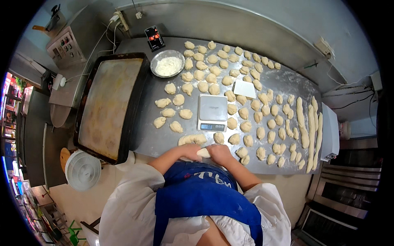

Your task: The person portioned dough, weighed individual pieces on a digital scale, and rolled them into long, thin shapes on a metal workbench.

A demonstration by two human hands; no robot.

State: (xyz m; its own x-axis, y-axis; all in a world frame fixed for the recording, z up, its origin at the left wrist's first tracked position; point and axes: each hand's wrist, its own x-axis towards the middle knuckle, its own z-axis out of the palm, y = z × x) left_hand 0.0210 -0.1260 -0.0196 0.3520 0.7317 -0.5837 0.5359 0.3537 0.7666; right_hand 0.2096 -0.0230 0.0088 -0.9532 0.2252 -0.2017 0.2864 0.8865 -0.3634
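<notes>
Both my hands meet at the near edge of the metal table (pixel 143 137). Between them is a small piece of dough (pixel 203 153). My left hand (pixel 190 151) closes on it from the left, and my right hand (pixel 219 154) grips its right side. Just beyond my left hand lies a thick dough strip (pixel 193 140). A dough lump (pixel 219 137) rests past my right hand. Farther back stands a digital kitchen scale (pixel 213 109) with a bare plate. Beside it, a white dough scraper (pixel 245 89) lies among several dough pieces (pixel 246 126).
Stacked dark baking trays (pixel 108 106) stand at the left. A metal bowl of flour (pixel 167 64) and a phone on a stand (pixel 154 38) are at the back left. Long dough ropes (pixel 311 131) lie at the right, beside a white box (pixel 329 131). A white fan (pixel 83 169) is at lower left.
</notes>
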